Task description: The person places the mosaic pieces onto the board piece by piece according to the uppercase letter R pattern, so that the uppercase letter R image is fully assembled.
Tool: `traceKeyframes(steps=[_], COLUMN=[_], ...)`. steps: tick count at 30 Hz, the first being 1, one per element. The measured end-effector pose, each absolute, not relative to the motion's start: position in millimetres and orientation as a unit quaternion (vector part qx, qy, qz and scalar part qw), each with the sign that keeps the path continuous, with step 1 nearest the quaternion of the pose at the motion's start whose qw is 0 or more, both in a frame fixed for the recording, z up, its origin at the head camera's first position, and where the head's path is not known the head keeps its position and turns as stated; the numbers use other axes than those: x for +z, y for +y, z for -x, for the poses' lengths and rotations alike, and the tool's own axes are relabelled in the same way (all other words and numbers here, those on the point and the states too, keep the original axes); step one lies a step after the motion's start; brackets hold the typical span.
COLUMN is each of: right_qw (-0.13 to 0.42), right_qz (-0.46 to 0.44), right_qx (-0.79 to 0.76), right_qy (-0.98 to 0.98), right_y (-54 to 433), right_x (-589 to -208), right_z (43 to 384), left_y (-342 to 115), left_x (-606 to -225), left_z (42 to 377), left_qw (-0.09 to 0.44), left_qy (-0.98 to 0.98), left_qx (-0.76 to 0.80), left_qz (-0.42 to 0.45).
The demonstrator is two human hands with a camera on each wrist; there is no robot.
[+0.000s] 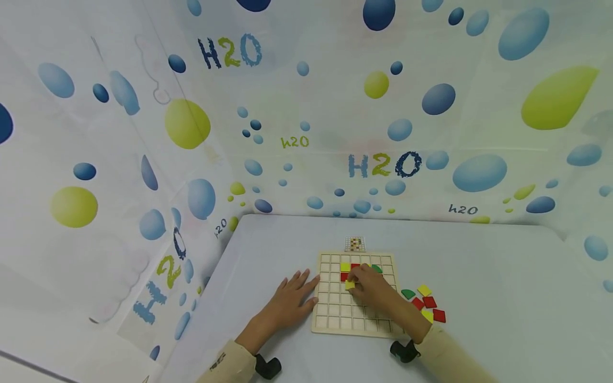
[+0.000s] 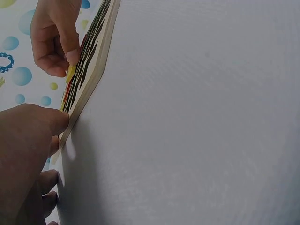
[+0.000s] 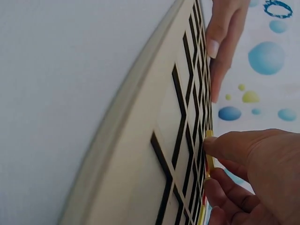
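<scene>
Wall sheet (image 1: 297, 96), printed w/ drops, behind both hands. Tabletop (image 1: 507, 287), white, under hands. Grid board (image 1: 351, 334) flat on it, under R hand & just R of L hand. L hand (image 1: 292, 302): fingers spread, thumb touching board's near-side L edge. R hand (image 1: 375, 290): over board, thumb + finger pinching yellow tile. Pattern card (image 1: 355, 244) beyond R hand, just past board's far edge. Loose tiles (image 1: 439, 316) (red, yellow, 1 green) on tabletop, R of R forearm. Placed tiles (image 1: 345, 267) (yellow, red) on board, just beyond R fingertips; green piece (image 1: 377, 269) past R knuckles. Yellow tile (image 1: 350, 285) at board surface, between R fingertips; fully seated or not, can't tell.
</scene>
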State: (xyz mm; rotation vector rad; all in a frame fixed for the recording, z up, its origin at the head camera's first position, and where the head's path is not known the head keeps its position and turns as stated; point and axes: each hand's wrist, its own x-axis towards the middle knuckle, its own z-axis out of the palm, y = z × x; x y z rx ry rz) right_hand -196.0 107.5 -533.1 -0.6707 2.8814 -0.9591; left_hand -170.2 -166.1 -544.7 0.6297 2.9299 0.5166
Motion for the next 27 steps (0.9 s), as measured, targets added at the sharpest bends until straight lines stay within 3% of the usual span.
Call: traceKeyframes(steps=[8, 16, 27], right_qw=[-0.001, 0.022, -0.004], right_qz=[0.226, 0.215, 0.192], right_qx=[-0.294, -0.314, -0.294], right_qy=[0.929, 0.924, 0.936], right_y=[94.2, 93.8, 130.0], right_x=[-534.8, -531.7, -526.5], right_z=[186.2, 180.2, 170.0], left_y=[-168.4, -169.2, -168.3], left_x=[-544.7, -543.8, -544.3], left_z=[166.7, 163.9, 164.4], left_qw=[0.052, 0.052, 0.046], left_qy=[0.962, 0.962, 0.962], left_qx=[0.168, 0.172, 0.167], left_qz=[-0.208, -0.208, -0.209])
